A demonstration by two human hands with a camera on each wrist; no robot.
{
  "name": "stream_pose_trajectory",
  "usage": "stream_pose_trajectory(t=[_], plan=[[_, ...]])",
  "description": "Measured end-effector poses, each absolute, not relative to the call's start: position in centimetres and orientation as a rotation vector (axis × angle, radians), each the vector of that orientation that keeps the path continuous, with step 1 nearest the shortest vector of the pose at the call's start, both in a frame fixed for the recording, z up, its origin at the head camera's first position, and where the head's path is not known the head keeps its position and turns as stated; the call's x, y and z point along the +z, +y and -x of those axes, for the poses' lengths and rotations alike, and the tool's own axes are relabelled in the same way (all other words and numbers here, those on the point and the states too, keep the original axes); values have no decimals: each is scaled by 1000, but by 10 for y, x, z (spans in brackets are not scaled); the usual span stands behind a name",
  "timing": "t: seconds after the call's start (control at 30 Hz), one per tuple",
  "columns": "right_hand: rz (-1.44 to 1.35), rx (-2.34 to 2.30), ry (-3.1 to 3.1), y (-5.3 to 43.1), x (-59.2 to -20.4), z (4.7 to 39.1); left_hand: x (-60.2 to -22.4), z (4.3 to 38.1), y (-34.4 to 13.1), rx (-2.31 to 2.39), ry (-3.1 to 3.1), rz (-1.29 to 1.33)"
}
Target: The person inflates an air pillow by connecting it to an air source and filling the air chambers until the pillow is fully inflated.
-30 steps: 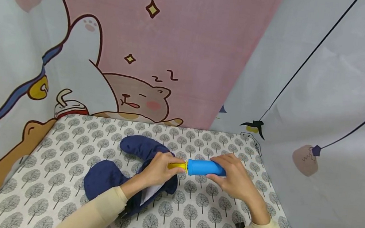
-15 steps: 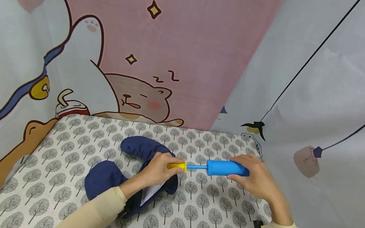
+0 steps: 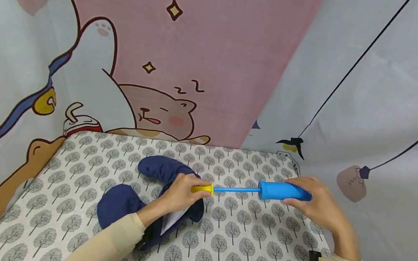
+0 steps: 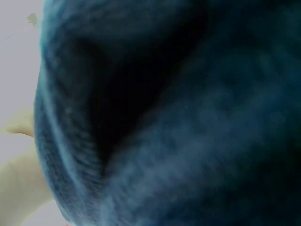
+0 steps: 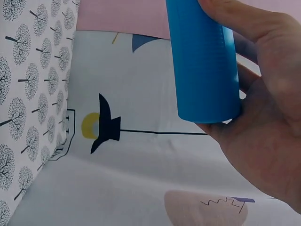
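Observation:
A balloon hand pump is held level between both hands in the head view, its blue barrel on the right and its yellow end on the left. A long stretch of blue rod shows between them. My left hand pinches the yellow end. My right hand grips the barrel's far end; in the right wrist view the thumb and fingers wrap round that barrel. Beneath the left forearm lies a navy plush piece with curved arms, like a neck pillow, its opening showing white inside. Navy fabric fills most of the left wrist view.
A white cloth printed with grey trees covers the table. Behind it hangs a pink backdrop with cartoon animals, and a pale curtain closes the right side. A small black piece sits by the right sleeve.
My right hand has moved right with the blue barrel, drawing the rod out from nearly hidden to long. The left hand and the navy plush piece have stayed in place.

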State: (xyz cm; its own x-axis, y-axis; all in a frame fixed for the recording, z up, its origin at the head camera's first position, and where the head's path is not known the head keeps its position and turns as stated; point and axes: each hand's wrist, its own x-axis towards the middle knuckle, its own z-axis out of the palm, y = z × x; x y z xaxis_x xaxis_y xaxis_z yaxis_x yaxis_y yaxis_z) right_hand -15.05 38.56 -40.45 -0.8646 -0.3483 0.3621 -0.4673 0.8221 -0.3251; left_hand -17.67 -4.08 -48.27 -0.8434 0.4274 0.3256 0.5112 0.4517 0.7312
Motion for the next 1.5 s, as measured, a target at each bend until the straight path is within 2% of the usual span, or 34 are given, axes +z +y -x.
stream_pose_trajectory(t=[0.23, 1.13, 1.5], plan=[[-650, 536, -2704, 375, -407, 151, -482, 178, -40, -1335, -2573, 859], [-802, 526, -2600, 273, -433, 155, -483, 178, -40, -1372, -2572, 871], [-805, 543, -2654, 277, -432, 153, -484, 179, -41, -1332, -2565, 922]])
